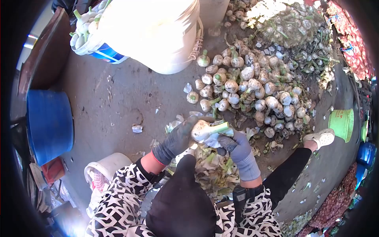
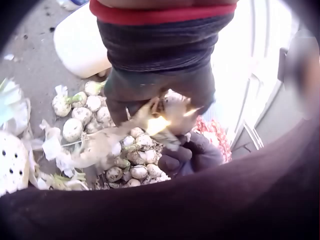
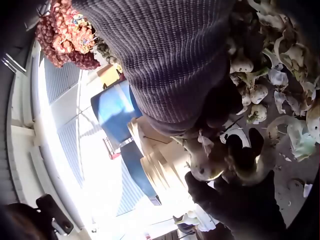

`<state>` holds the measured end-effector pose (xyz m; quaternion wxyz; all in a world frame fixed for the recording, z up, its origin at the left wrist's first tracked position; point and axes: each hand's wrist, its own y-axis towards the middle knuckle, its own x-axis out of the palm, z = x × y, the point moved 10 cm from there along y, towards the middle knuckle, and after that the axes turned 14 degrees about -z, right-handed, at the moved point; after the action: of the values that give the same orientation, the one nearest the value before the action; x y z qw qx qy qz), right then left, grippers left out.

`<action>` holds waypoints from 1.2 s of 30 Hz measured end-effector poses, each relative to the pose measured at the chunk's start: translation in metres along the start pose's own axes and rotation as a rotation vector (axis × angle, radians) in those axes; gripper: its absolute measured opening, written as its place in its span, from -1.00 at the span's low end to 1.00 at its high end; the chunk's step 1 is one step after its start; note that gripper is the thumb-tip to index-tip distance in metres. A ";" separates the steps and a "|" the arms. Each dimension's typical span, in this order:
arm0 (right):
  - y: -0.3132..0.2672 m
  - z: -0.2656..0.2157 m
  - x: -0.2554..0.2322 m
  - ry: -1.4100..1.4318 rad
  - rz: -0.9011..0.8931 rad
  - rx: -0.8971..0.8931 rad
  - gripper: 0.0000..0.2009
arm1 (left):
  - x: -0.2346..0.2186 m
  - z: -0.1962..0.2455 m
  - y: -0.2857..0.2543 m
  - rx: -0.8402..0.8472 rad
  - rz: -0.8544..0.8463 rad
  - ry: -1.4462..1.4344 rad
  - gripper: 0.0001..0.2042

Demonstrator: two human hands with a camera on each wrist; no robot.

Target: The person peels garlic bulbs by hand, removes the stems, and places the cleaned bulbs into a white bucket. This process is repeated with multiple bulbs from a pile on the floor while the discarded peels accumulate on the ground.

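A garlic bulb (image 1: 201, 131) with a short green stem is held between both gloved hands in the head view. My left hand (image 1: 179, 136), in a dark glove, grips the bulb from its left side. My right hand (image 1: 237, 148), in a grey glove, pinches pale loose skin just under the stem. In the right wrist view the bulb (image 3: 204, 165) lies between the dark fingers of both hands. The left wrist view shows my left hand (image 2: 160, 90) from behind, with papery skin hanging beside it.
A large heap of garlic bulbs (image 1: 252, 85) lies ahead on the ground. Peeled skins and leaves (image 1: 213, 170) are piled between the legs. A white bucket (image 1: 169, 59) stands ahead, a blue tub (image 1: 50, 126) at left, and a green bucket (image 1: 341, 124) at right.
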<state>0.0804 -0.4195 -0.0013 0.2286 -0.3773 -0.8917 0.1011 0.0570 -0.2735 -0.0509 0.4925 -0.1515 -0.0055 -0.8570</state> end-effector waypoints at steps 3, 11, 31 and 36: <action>-0.005 0.015 0.026 0.442 -0.231 0.100 -0.77 | 0.018 0.029 0.010 -0.248 -0.208 0.770 -0.60; 0.015 0.056 0.035 0.699 -0.128 0.116 -0.75 | 0.010 0.047 -0.010 -0.100 0.074 -0.158 -0.40; -0.031 0.021 -0.001 -0.818 0.133 0.472 -0.50 | 0.000 0.030 0.003 -0.057 0.278 -0.618 -0.67; 0.020 -0.015 0.005 -0.908 0.167 0.194 -0.50 | 0.007 0.055 0.004 0.019 0.198 -0.365 -0.65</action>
<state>0.0972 -0.4017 0.0063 -0.1593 -0.3424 -0.8544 0.3568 0.0706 -0.2727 0.0031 0.5666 -0.2993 -0.0876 -0.7627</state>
